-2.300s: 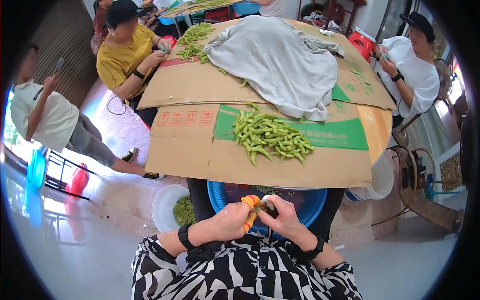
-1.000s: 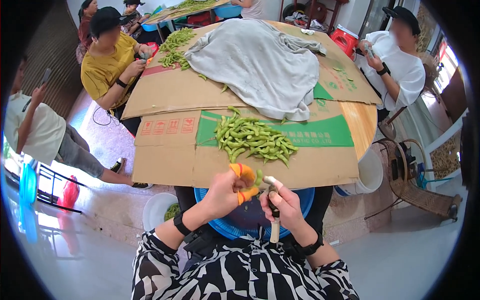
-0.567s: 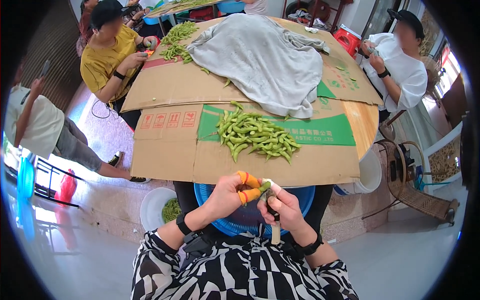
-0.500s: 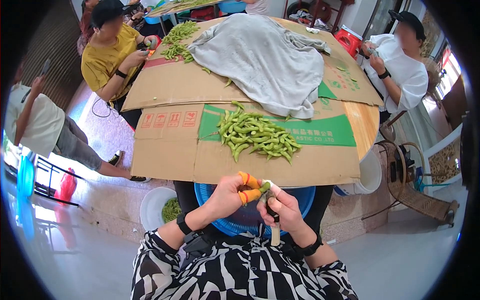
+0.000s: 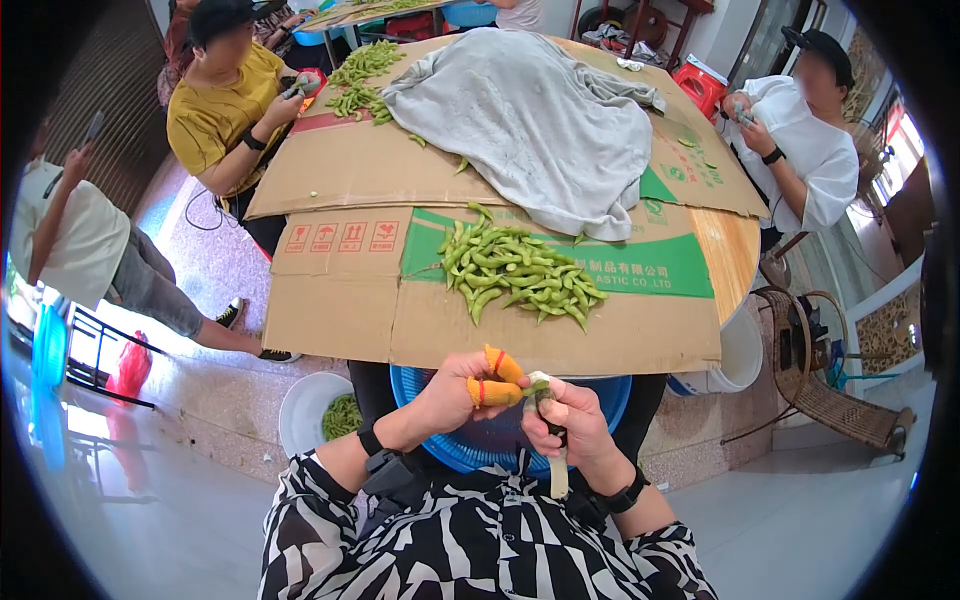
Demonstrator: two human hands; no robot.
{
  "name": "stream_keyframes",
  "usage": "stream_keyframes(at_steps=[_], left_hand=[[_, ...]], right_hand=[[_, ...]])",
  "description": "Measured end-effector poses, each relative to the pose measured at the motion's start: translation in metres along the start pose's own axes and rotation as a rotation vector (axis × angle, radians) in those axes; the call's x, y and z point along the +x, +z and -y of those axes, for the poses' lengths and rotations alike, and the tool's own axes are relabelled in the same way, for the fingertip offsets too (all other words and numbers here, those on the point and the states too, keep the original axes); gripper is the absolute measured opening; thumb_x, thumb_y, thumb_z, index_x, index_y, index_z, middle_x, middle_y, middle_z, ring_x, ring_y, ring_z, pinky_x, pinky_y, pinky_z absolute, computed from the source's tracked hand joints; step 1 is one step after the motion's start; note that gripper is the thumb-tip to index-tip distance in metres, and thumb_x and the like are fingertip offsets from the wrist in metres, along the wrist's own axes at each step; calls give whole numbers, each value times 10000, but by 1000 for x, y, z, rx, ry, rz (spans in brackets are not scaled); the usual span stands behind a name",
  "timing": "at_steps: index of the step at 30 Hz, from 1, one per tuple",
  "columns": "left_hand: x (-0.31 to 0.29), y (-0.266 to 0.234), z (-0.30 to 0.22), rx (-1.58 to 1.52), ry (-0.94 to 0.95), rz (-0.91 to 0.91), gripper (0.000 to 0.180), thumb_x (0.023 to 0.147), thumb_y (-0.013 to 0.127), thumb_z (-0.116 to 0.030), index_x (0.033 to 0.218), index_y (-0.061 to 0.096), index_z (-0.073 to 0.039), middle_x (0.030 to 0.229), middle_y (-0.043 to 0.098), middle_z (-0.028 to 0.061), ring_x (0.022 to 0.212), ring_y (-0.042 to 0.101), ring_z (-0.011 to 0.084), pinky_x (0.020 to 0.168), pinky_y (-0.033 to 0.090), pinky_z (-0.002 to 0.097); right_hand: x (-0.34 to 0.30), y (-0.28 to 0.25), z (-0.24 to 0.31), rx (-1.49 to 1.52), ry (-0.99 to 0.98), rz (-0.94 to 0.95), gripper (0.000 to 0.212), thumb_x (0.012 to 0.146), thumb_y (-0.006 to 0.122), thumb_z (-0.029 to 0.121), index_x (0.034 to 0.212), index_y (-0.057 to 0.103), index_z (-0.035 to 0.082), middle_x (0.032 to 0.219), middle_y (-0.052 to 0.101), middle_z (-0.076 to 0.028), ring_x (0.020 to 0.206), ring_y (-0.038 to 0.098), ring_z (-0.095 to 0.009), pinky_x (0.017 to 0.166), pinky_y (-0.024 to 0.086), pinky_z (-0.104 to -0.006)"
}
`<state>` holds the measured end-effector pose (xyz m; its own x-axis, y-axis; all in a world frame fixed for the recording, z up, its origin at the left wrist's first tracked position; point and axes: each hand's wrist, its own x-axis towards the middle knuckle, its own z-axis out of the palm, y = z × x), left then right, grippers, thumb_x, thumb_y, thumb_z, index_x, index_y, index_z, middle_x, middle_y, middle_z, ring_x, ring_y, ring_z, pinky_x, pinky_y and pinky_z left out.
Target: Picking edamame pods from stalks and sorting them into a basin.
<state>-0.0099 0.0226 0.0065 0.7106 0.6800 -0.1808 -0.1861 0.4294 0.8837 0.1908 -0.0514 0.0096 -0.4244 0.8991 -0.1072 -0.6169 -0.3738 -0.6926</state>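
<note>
My left hand [image 5: 448,400] wears orange finger covers on thumb and forefinger. It pinches one end of a green soybean pod [image 5: 532,389]. My right hand [image 5: 580,425] meets it at the pod, its thumb against the other end, and is closed round a tool with a pale handle [image 5: 558,478] and a dark band; the working end is hidden by the fingers. Below both hands sits a blue basin [image 5: 402,385], partly under the cardboard edge. In front of them a heap of green soybean pods [image 5: 510,268] lies on the cardboard [image 5: 330,325].
A grey cloth [image 5: 520,120] covers a mound mid-table. More pods [image 5: 365,65] lie at the far left. A white bowl with pods [image 5: 295,415] stands on the floor left, a white bucket [image 5: 735,350] right. Co-workers sit at both sides; another person [image 5: 75,230] stands left.
My hands have shifted slightly right and the pod has turned between them. The left fingers now sit closer to the right thumb. Co-workers' hands have moved a little.
</note>
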Motion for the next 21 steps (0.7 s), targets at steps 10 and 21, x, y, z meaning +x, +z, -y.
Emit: stream_keyframes(at_steps=[10, 21], left_hand=[[0, 0, 7, -697, -313, 310, 161, 893, 629, -54, 1050, 630, -15, 781, 592, 84, 545, 495, 93, 456, 350, 186], [-9, 13, -5, 1351, 789, -157, 233, 802, 720, -93, 1009, 664, -3, 859, 633, 131, 660, 631, 298, 564, 509, 360]], right_hand=[[-5, -17, -7, 228, 109, 175, 387, 979, 517, 198, 1333, 484, 44, 689, 482, -63, 465, 365, -81, 393, 326, -212], [3, -12, -10, 423, 172, 39, 381, 983, 521, 192, 1351, 473, 102, 759, 491, -64, 517, 367, -77, 416, 337, -192]])
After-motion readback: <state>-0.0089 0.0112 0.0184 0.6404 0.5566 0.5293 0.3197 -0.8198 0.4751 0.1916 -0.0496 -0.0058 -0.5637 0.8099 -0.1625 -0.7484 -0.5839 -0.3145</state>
